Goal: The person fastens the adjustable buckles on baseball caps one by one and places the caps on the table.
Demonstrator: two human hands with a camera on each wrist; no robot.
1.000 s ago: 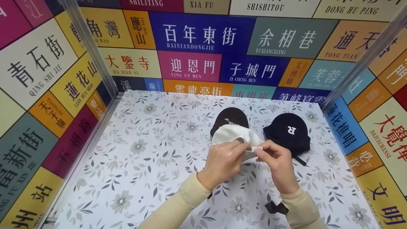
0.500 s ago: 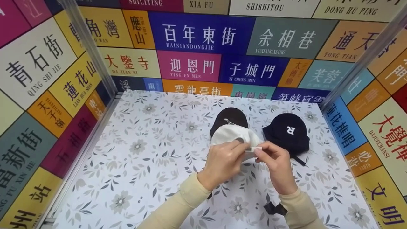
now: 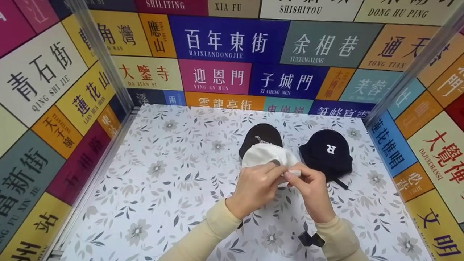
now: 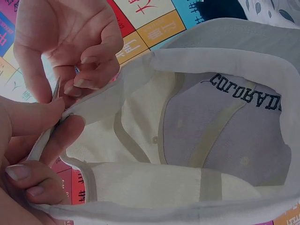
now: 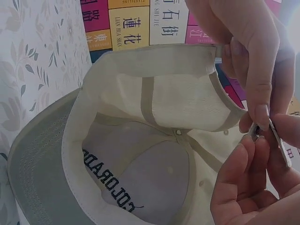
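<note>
Both hands work at the back strap of a white baseball cap [image 3: 266, 154], whose inside faces the wrist cameras. My left hand [image 3: 253, 185] pinches the strap [image 4: 44, 140] between thumb and fingers. Close beside it, my right hand [image 3: 313, 190] pinches the strap's pale end [image 3: 295, 173]. The fingertips of both hands nearly meet. Dark "COLORADO" lettering [image 5: 110, 183] shows reversed inside the cap, and its grey-green brim [image 5: 40, 159] points away from the hands. Fingers partly cover the fastening.
A dark brown cap [image 3: 262, 134] lies behind the white one. To its right sits a black cap [image 3: 326, 154] with a white R and a strap trailing on the floral tabletop [image 3: 156, 203]. A small black object [image 3: 311, 239] is by the right sleeve. Sign-printed walls [image 3: 228, 40] enclose the table.
My right hand has shifted slightly left, closer to the left hand, with the strap end still pinched. The fabric near the left fingertips has changed shape. The other caps stay put.
</note>
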